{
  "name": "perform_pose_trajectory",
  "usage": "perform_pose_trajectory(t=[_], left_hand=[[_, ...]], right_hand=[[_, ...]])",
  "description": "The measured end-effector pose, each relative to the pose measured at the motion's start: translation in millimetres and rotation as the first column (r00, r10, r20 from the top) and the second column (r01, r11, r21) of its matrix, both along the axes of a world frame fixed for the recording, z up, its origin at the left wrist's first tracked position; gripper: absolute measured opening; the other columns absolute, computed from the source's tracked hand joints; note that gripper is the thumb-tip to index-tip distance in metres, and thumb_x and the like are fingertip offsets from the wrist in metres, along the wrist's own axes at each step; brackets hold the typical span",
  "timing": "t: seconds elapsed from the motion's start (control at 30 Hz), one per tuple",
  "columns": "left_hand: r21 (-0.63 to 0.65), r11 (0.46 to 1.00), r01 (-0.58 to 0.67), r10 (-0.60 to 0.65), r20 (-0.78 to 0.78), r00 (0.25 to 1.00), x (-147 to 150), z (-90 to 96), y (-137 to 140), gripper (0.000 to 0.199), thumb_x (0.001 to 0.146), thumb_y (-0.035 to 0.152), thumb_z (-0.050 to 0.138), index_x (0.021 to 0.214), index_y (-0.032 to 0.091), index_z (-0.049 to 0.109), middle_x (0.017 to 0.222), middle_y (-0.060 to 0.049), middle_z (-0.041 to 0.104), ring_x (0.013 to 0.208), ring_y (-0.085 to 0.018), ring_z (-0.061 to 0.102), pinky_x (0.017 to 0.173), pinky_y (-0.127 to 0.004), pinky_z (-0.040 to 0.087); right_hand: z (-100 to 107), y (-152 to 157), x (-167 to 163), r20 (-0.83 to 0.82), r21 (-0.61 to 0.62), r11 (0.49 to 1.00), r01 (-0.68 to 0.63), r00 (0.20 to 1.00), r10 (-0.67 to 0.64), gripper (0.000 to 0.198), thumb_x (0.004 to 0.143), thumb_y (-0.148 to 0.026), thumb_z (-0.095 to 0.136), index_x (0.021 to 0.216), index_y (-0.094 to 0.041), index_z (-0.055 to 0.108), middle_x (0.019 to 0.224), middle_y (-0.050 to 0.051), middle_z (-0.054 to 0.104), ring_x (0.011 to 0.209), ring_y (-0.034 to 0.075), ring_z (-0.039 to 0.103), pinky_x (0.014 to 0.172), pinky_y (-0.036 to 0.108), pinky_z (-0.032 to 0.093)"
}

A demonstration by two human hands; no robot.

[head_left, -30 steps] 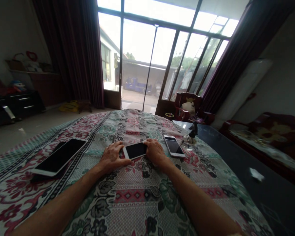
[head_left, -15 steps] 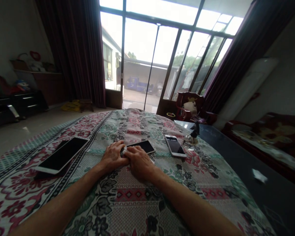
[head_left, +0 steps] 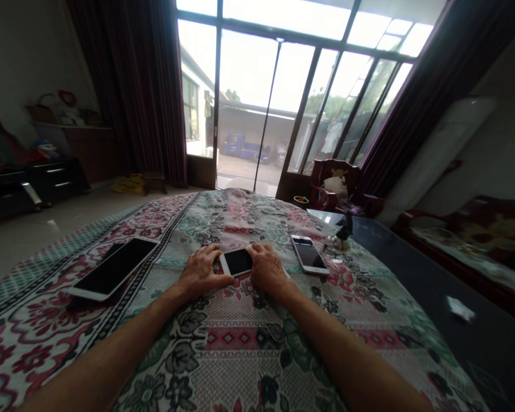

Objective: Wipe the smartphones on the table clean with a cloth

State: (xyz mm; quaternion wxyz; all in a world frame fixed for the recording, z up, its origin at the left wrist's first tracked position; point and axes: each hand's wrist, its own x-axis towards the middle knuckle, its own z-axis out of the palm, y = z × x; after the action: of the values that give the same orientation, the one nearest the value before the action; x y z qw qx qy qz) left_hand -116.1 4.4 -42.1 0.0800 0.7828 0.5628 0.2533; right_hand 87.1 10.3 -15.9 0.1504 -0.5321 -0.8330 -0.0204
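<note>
A white-framed smartphone (head_left: pixel 237 262) with a dark screen lies flat on the patterned tablecloth (head_left: pixel 236 309). My left hand (head_left: pixel 201 270) grips its left end, fingers at the far corner and thumb along the near edge. Over the right end, my right hand (head_left: pixel 268 270) is closed, its fingers curled on the phone and hiding that end. To the right lies a second white smartphone (head_left: pixel 309 256), screen up and untouched. A larger white tablet-like device (head_left: pixel 115 269) rests at the left on something dark, apart from both hands.
A small dark figurine (head_left: pixel 344 228) on a clear base stands near the table's right side. Beyond it is a dark glossy surface (head_left: pixel 395 257) with a crumpled white piece (head_left: pixel 460 309). A wooden chair (head_left: pixel 337 183) and glass doors (head_left: pixel 257 114) are behind.
My right hand has slid right, from beside my left hand to the phone's right end. The phone's left part is now uncovered. The view has shifted slightly.
</note>
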Motion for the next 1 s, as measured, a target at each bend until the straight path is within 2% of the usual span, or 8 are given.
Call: perform_pose_trajectory(t=[0.17, 0.3, 0.4, 0.53, 0.63, 0.73, 0.87, 1.0], left_hand=[[-0.003, 1.000, -0.019, 0.019, -0.007, 1.000, 0.4, -3.6, 1.1, 0.057, 0.067, 0.046, 0.069, 0.116, 0.017, 0.064, 0.141, -0.016, 0.052, 0.131, -0.037, 0.046, 0.110, -0.049, 0.035], [-0.001, 1.000, -0.027, 0.027, -0.023, 0.999, 0.7, -3.4, 0.3, 0.055, 0.069, 0.043, 0.067, 0.117, 0.016, 0.063, 0.142, -0.017, 0.051, 0.132, -0.036, 0.046, 0.110, -0.048, 0.035], [-0.002, 1.000, -0.006, 0.006, -0.024, 1.000, 0.2, -1.1, -0.1, 0.063, 0.067, 0.053, 0.068, 0.117, 0.015, 0.063, 0.142, -0.018, 0.051, 0.131, -0.037, 0.046, 0.109, -0.050, 0.035], [-0.023, 1.000, 0.006, -0.007, -0.030, 1.000, -0.6, 2.1, -0.3, 0.068, 0.064, 0.058, 0.070, 0.117, 0.015, 0.063, 0.142, -0.017, 0.051, 0.131, -0.037, 0.046, 0.109, -0.049, 0.036], [-0.032, 0.999, 0.007, -0.008, -0.032, 0.999, -0.9, 3.2, -0.7, 0.069, 0.065, 0.060, 0.069, 0.118, 0.016, 0.063, 0.143, -0.018, 0.050, 0.131, -0.037, 0.045, 0.108, -0.048, 0.035], [-0.029, 1.000, 0.002, -0.003, -0.023, 1.000, -1.1, 3.4, -1.3, 0.067, 0.065, 0.061, 0.069, 0.117, 0.019, 0.063, 0.142, -0.016, 0.051, 0.131, -0.036, 0.045, 0.108, -0.048, 0.035], [-0.015, 1.000, 0.014, -0.014, -0.006, 1.000, -1.2, 2.1, -1.2, 0.064, 0.064, 0.060, 0.070, 0.113, 0.020, 0.064, 0.139, -0.015, 0.054, 0.128, -0.036, 0.048, 0.107, -0.050, 0.036], [-0.003, 1.000, -0.005, 0.005, -0.003, 1.000, -0.5, -0.2, -1.0, 0.062, 0.065, 0.056, 0.071, 0.116, 0.020, 0.064, 0.139, -0.013, 0.054, 0.130, -0.036, 0.047, 0.108, -0.048, 0.036]], right_hand=[[-4.4, -31.4, -33.3, 0.000, 0.003, 0.969, -0.247, 0.969, 0.247, 0.040, 0.080, -0.017, 0.056, 0.119, -0.015, 0.059, 0.127, 0.012, 0.058, 0.109, 0.026, 0.047, 0.090, 0.037, 0.040], [-4.0, -27.6, -32.9, -0.046, -0.021, 0.940, -0.342, 0.939, 0.340, 0.030, 0.081, -0.016, 0.056, 0.109, -0.020, 0.064, 0.122, 0.007, 0.061, 0.104, 0.023, 0.049, 0.090, 0.035, 0.040], [-2.3, -9.4, -18.8, -0.047, -0.027, 0.964, -0.264, 0.964, 0.263, 0.034, 0.083, -0.012, 0.052, 0.113, -0.020, 0.065, 0.121, 0.008, 0.063, 0.106, 0.022, 0.050, 0.092, 0.034, 0.038], [0.5, 11.2, 4.0, -0.033, -0.038, 0.998, -0.045, 0.999, 0.043, 0.043, 0.085, -0.008, 0.043, 0.120, -0.021, 0.065, 0.124, 0.009, 0.063, 0.110, 0.022, 0.050, 0.093, 0.034, 0.037], [2.1, 14.2, 13.4, -0.011, -0.041, 0.994, 0.100, 0.995, -0.101, 0.042, 0.086, -0.008, 0.042, 0.118, -0.020, 0.065, 0.123, 0.010, 0.062, 0.112, 0.024, 0.050, 0.093, 0.034, 0.036], [1.0, 9.2, 11.1, -0.043, -0.012, 0.991, 0.130, 0.990, -0.131, 0.038, 0.086, -0.009, 0.043, 0.115, -0.018, 0.067, 0.125, 0.012, 0.058, 0.114, 0.025, 0.048, 0.094, 0.032, 0.036], [-3.3, -2.1, -4.7, -0.115, -0.001, 1.000, 0.012, 0.993, -0.012, 0.035, 0.087, -0.009, 0.045, 0.112, -0.018, 0.068, 0.118, 0.012, 0.059, 0.108, 0.023, 0.050, 0.092, 0.031, 0.040], [-3.3, -15.2, -22.1, -0.143, -0.025, 0.975, -0.220, 0.966, 0.215, 0.034, 0.084, -0.006, 0.049, 0.109, -0.019, 0.067, 0.114, 0.009, 0.063, 0.109, 0.021, 0.052, 0.094, 0.033, 0.040]])
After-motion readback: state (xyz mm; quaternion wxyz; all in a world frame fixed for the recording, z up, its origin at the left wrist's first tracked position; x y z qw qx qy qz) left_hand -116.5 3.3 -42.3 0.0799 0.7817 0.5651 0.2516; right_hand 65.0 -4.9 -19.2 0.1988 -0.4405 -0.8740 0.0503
